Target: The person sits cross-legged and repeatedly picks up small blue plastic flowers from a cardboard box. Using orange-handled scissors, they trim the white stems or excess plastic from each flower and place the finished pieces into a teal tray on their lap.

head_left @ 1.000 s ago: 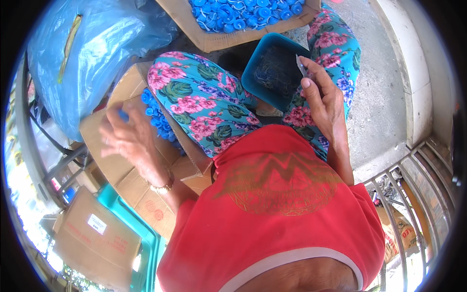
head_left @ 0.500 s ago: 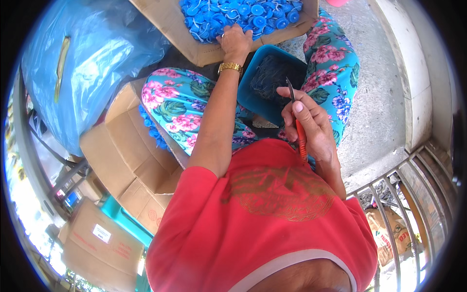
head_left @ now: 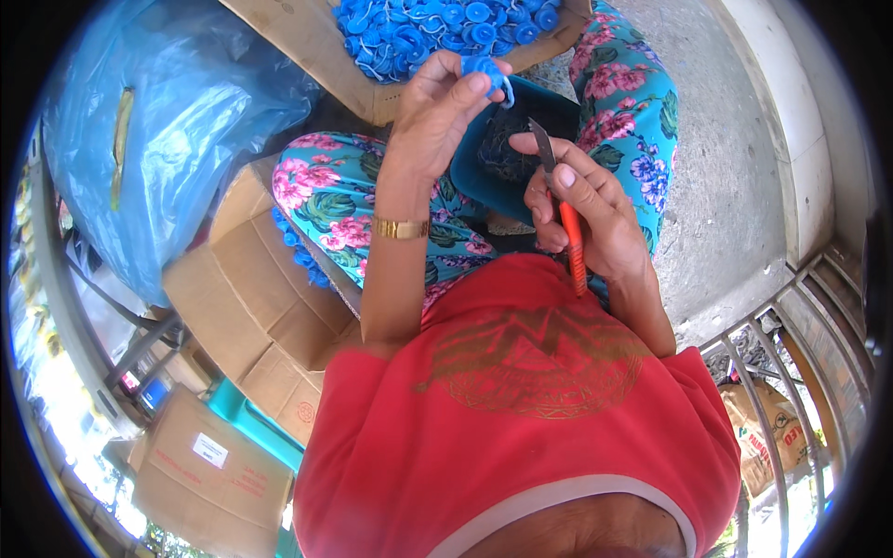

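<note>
Between the thumb and fingers of my left hand (head_left: 426,126) is a small round blue plastic piece (head_left: 483,69) with a pale string hanging from it. My right hand (head_left: 600,209) grips a knife (head_left: 571,232) with an orange handle, its dark blade pointing up toward the left hand. Blade and blue piece are apart. Below and between the hands stands a teal bin (head_left: 477,184) with thin tangled strands inside. Beyond my left hand, a cardboard box (head_left: 367,98) holds a heap of similar blue pieces (head_left: 437,33), many with strings.
An open cardboard box (head_left: 256,284) stands at my left, with more blue pieces (head_left: 299,249) beside my leg. A large blue plastic bag (head_left: 177,139) fills the far left. Metal railings (head_left: 753,372) run along the right, near concrete floor (head_left: 712,186). A closed carton (head_left: 209,465) sits lower left.
My left hand has come back from the heap toward me, now with a blue piece in its fingers. My right hand keeps the knife and has shifted only slightly.
</note>
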Action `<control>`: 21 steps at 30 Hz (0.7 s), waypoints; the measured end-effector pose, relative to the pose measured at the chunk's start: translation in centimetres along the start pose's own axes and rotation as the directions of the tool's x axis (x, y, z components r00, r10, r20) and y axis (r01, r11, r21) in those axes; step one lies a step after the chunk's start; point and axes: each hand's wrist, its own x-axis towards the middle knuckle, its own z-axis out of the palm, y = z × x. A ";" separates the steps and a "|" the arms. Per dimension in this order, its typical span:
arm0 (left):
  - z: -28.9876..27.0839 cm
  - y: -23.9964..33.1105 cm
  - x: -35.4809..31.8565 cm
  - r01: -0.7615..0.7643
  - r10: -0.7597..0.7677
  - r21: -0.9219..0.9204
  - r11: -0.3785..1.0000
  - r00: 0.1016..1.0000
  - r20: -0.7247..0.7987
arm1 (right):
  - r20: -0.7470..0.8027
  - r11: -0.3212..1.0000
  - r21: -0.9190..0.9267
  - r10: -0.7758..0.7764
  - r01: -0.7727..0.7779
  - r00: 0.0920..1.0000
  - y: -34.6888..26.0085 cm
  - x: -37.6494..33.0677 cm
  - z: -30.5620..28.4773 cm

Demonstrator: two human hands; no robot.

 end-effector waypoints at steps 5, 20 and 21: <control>3.7 1.2 -2.9 -0.114 0.114 -0.031 0.993 0.993 -0.017 | 0.090 0.991 0.133 -0.019 0.007 0.996 -0.2 -0.3 1.5; 6.5 1.8 -5.3 -0.270 0.268 0.108 0.957 0.963 0.033 | 0.026 0.974 0.177 -0.150 0.143 0.988 -0.5 -1.4 1.5; 6.4 1.7 -5.2 -0.273 0.271 0.119 0.955 0.962 0.030 | 0.025 0.975 0.166 -0.151 0.145 0.988 -0.6 -1.4 1.4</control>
